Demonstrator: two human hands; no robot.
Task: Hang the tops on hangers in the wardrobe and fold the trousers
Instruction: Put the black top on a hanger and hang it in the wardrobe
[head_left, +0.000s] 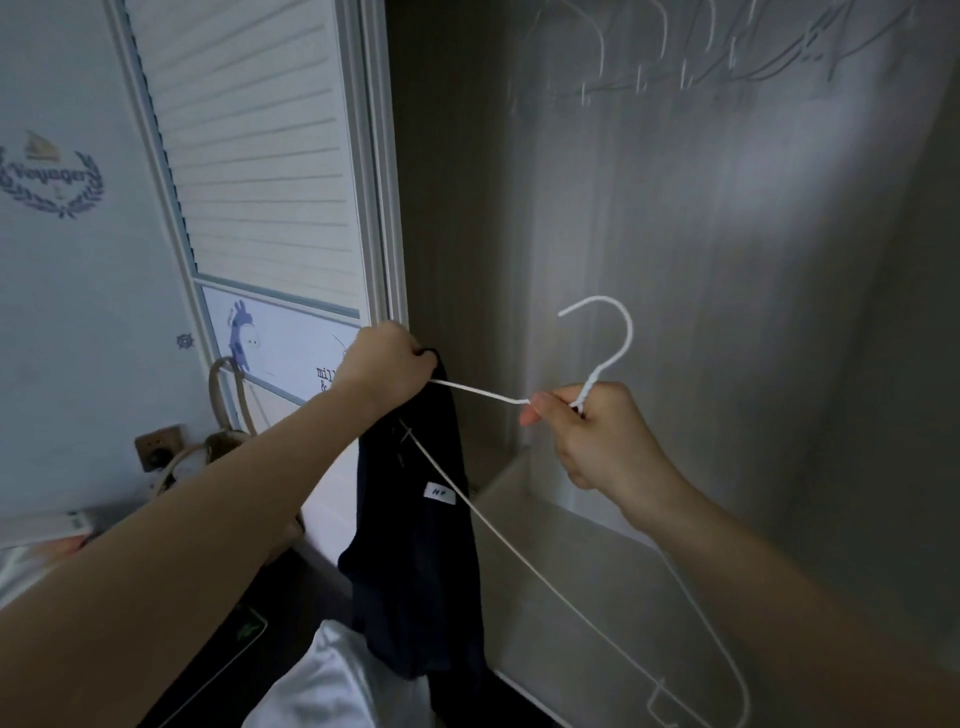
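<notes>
- Wardrobe door (260, 156) — white, louvred, swung open at far left; a woven bag (228, 415) hangs beside it, clear of the work.
- Left hand (384, 364) — grip clenched on the shoulder of the dark top (415, 545) together with the left tip of the hanger's arm; the bunched cloth hides whether the tip is already inside the neck opening.
- Dark top — hangs limp from that fist in front of the wardrobe's left edge, a white label showing, hem near the white cloth (322, 686) below.
- White wire hanger (605, 338) — held tilted, hook up, its lower bar running down to the right; not on any rail.
- Right hand (597, 441) — grip pinched at the hanger's twisted neck, just under the hook.
- Step judged in hand: threading the top onto the hanger. To do well — keep the neck grip steady, seat one shoulder fully, then draw the neckline over the free arm.
- Empty hangers (701, 67) — blurred, on the rail above; destination once both shoulders sit level.
</notes>
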